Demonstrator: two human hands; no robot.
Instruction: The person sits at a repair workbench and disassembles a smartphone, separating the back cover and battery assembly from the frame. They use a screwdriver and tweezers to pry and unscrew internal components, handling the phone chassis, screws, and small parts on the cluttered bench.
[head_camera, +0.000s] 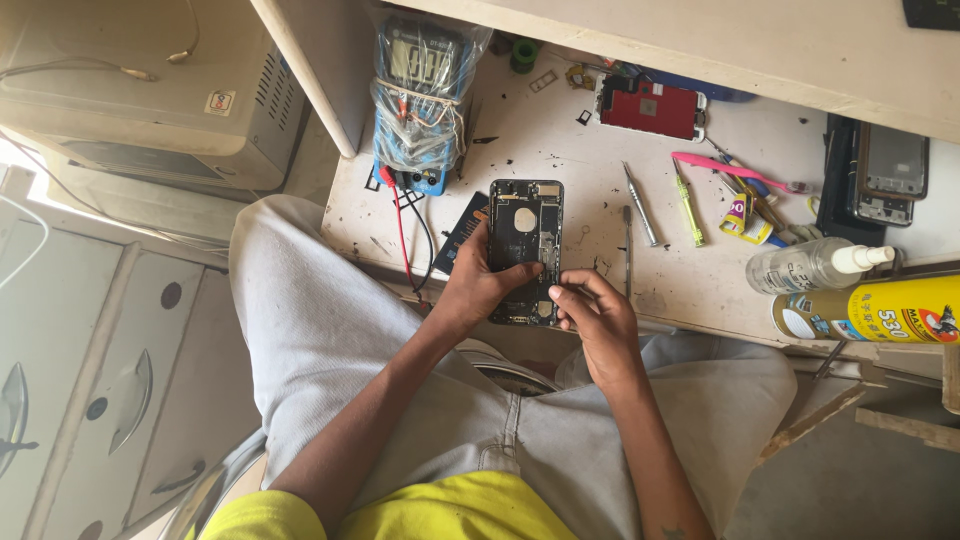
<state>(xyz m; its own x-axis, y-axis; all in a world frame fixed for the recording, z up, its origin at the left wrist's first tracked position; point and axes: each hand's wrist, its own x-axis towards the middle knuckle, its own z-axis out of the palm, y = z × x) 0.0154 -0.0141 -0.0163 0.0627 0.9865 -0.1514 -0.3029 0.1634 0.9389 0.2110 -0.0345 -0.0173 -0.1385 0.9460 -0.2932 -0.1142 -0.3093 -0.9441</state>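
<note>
Fingers (575, 285) of my right hand (600, 320) are pressing together in a pinch at the lower right edge of the opened phone chassis (525, 250); whether anything is sitting between the fingertips I cannot tell. My left hand (475, 290) is wrapping the chassis from its left side, thumb lying across the lower part, fingers curling behind it. I am holding the chassis upright in view, inner side facing me, just above the near edge of the worn white bench (560, 140) and over my lap.

On the bench past the chassis, two slim screwdrivers (640, 205) are lying near each other; a yellow-green tool (688, 212) and pink tweezers (730, 170) are lying farther right. A red-backed screen panel (650, 108) is resting near the far edge. A blue multimeter in plastic wrap (420, 100) is sitting at the left, its red and black leads trailing toward me. A clear bottle (815, 265) and a yellow spray can (870, 310) are lying at the right edge. A beige machine (130, 90) is standing to my left beyond the bench.
</note>
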